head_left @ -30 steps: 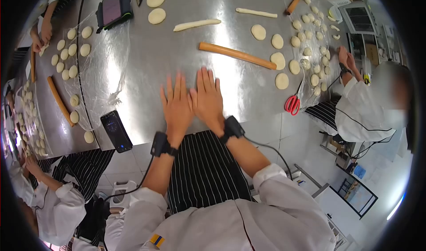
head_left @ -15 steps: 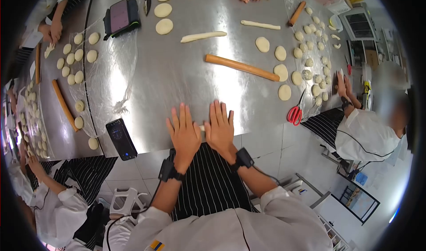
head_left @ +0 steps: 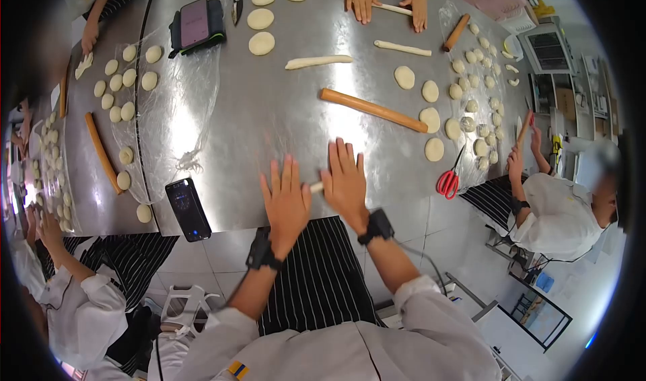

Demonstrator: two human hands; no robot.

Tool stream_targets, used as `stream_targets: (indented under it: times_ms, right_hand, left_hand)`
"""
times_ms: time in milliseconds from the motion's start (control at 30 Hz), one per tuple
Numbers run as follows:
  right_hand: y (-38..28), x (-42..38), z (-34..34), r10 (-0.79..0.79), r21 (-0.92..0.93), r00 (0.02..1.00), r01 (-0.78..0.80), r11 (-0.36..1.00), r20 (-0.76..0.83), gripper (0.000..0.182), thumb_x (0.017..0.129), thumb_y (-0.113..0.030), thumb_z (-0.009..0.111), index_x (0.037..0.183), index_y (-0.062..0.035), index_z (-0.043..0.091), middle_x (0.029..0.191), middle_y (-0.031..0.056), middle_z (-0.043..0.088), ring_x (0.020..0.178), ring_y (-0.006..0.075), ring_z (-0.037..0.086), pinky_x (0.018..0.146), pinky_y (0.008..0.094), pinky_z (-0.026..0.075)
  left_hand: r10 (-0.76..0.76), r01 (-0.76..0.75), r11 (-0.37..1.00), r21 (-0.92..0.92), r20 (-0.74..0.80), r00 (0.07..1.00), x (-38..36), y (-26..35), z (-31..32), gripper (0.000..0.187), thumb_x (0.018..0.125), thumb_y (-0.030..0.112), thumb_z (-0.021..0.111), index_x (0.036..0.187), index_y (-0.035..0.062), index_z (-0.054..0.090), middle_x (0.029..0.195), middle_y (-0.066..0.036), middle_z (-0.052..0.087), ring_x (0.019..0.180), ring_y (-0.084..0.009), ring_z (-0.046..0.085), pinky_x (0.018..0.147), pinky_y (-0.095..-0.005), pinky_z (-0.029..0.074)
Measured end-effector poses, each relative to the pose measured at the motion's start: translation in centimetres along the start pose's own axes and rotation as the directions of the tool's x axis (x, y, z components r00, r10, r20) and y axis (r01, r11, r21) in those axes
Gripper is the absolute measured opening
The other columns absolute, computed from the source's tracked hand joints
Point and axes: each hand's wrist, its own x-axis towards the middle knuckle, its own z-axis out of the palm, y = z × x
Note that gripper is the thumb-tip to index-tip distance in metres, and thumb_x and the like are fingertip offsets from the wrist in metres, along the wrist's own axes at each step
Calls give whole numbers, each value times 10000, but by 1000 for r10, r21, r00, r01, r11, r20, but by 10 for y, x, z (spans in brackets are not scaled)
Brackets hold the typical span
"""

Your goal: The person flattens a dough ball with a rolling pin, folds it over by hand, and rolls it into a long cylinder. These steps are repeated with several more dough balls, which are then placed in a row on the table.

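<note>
A strip of dough [head_left: 316,188] lies on the metal table under my two palms, and only its short middle part shows between them. My left hand [head_left: 286,199] presses flat on its left end, fingers stretched out. On the right end rests my right hand [head_left: 346,179], also flat with fingers extended. Beyond my fingertips lie a wooden rolling pin [head_left: 373,110] and a longer dough rope [head_left: 318,62]. Left of my hands a black phone [head_left: 188,209] sits at the table's near edge.
Flattened dough rounds [head_left: 404,77] lie near the rolling pin, with red-handled scissors [head_left: 447,183] at the right edge. Plastic sheet [head_left: 176,122] and dough balls [head_left: 149,80] are on the left. Across the table, a co-worker's hands [head_left: 363,2] press another rope. Co-workers stand on both sides.
My hands have moved slightly forward and apart, showing more of the dough strip between them. The co-worker's hands opposite have spread apart, and the person at right has lifted a stick-like tool.
</note>
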Motion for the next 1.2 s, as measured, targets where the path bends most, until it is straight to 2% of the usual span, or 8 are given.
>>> stream_targets:
  times_ms: [233, 467, 633, 667, 767, 867, 967, 1200]
  right_hand:
    - [13, 49, -8, -64, -20, 997, 63, 998, -32, 695, 1076, -361, 556, 1681, -52, 408, 1747, 242, 357, 1617, 444, 324, 1287, 666, 241]
    - [29, -48, -17, -87, 0, 992, 87, 996, 86, 705, 1019, -357, 712, 1632, -86, 496, 1739, 178, 397, 1625, 391, 338, 1293, 650, 249]
    - [61, -47, -13, -379, 157, 923, 367, 917, 58, 245, 969, -185, 791, 1176, -80, 714, 1551, 77, 623, 1498, 282, 532, 1232, 559, 391]
    - [61, -42, -14, -386, 189, 923, 379, 906, 2, 192, 978, -149, 779, 1120, -61, 685, 1390, 97, 693, 1333, 317, 647, 1092, 511, 511]
    - [35, -12, -38, -171, 437, 937, 23, 899, 305, 257, 989, -139, 764, 1213, -35, 691, 1248, 134, 713, 1138, 349, 708, 939, 472, 570]
    - [-27, 74, -99, -327, 546, 944, 256, 798, 35, 380, 1022, -114, 735, 1392, -68, 665, 1042, 137, 695, 880, 315, 697, 775, 385, 563]
    - [-32, 174, -94, -486, 314, 871, 444, 839, 67, 290, 1054, -202, 691, 1318, -92, 741, 991, 132, 681, 919, 315, 685, 831, 436, 547]
    - [-30, 257, -39, -506, 46, 857, 504, 863, 100, 217, 997, -161, 730, 1201, -91, 754, 1075, 87, 690, 988, 321, 723, 857, 446, 601]
  left_hand:
    - [6, -10, 998, -54, -72, 997, 93, -2, -10, 638, 1077, 318, 526, 1653, 49, 468, 1760, -156, 382, 1644, -430, 273, 1307, -684, 142]
    - [219, -217, 976, -31, 102, 970, 1, -8, -34, 605, 1054, 389, 660, 1538, 33, 582, 1702, -175, 449, 1633, -413, 298, 1313, -621, 232]
    - [513, -507, 858, -83, 171, 841, -5, -41, -18, 413, 1016, 272, 732, 1344, 26, 683, 1596, -174, 559, 1559, -398, 432, 1274, -569, 351]
    - [550, -537, 835, -116, 164, 819, 1, -44, -16, 327, 1022, 205, 720, 1293, 24, 698, 1538, -180, 609, 1509, -401, 502, 1251, -537, 404]
    - [353, -219, 844, -490, 200, 914, 6, -57, -9, 312, 1052, 107, 625, 1349, 22, 673, 1341, -208, 686, 1304, -428, 649, 1141, -475, 523]
    - [193, -25, 799, -600, 217, 957, 81, -35, -109, 353, 1047, 79, 615, 1394, 40, 661, 1272, -233, 690, 1171, -445, 684, 1034, -484, 563]
    - [471, -425, 862, -275, 126, 873, 177, -99, -123, 373, 1063, 129, 607, 1427, 63, 653, 1232, -218, 691, 1071, -418, 688, 945, -481, 564]
    - [477, -480, 877, -29, 179, 861, 271, -157, -120, 385, 1017, 114, 669, 1398, 61, 644, 1151, -144, 677, 1037, -372, 674, 912, -487, 554]
